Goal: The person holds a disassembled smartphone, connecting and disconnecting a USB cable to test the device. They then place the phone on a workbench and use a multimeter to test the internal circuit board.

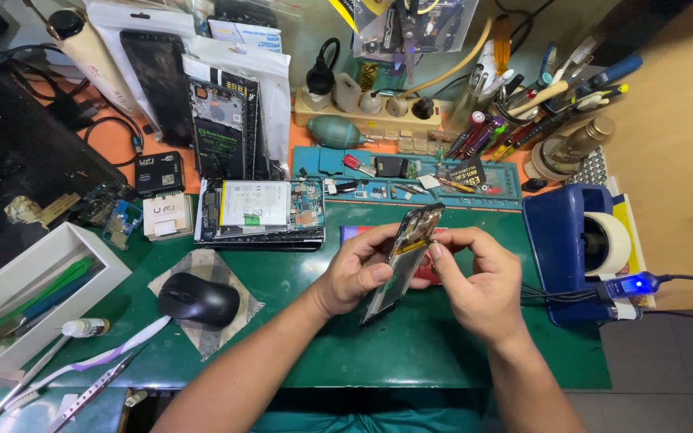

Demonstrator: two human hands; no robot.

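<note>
An opened smartphone frame (405, 255), dark with yellow strips inside, is held tilted above the green mat (298, 281). My left hand (356, 271) grips its left edge near the middle. My right hand (479, 281) pinches its right edge near the top with thumb and forefinger. A red object lies under the phone, mostly hidden by my hands.
A black mouse (198, 299) lies on a cloth at the left. An opened phone with its battery (258, 210) sits behind it. A white tray (30, 293) with tools is at far left. A blue tape dispenser (575, 248) stands right. Tools and pens crowd the back.
</note>
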